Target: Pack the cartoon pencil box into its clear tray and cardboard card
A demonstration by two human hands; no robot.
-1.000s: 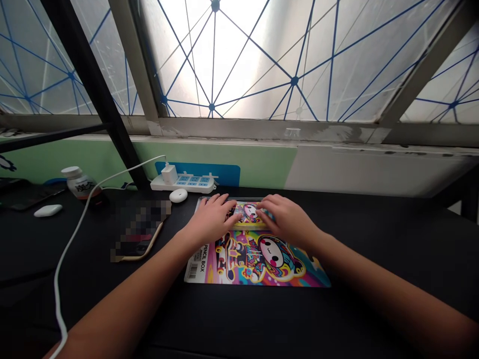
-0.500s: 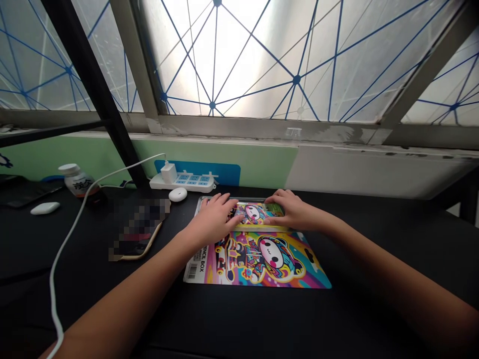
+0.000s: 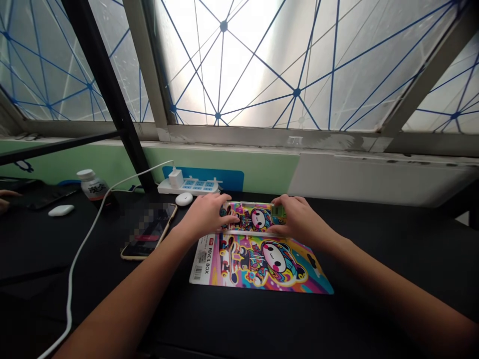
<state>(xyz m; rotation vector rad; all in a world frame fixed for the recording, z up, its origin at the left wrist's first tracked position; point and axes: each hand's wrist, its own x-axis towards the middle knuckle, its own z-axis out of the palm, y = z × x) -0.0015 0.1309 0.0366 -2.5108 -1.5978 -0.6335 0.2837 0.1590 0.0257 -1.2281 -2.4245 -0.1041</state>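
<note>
A pencil box [image 3: 251, 217] with a bright cartoon print lies crosswise at the far part of the black desk. My left hand [image 3: 207, 215] grips its left end, thumb on the printed face and fingers over the far edge. On the right end, my right hand [image 3: 299, 218] holds it the same way, thumb along the near edge. A flat colourful card [image 3: 262, 264] marked "PENCIL BOX", with a matching character, rests directly in front of the box on the desk. The box covers or meets the card's far edge; whether they are joined I cannot tell.
Left of my hands lie a phone [image 3: 160, 229] and a round white case [image 3: 184, 199]. A power strip [image 3: 194, 187] stands by the wall. Farther left are a bottle [image 3: 93, 185], a white oval object [image 3: 61, 210], a white cable [image 3: 78, 254] and another person's hand [image 3: 4, 202].
My left hand has gone from lying spread over the box to gripping its left end. My right hand stays at the right end. Another person's hand has appeared at the left edge.
</note>
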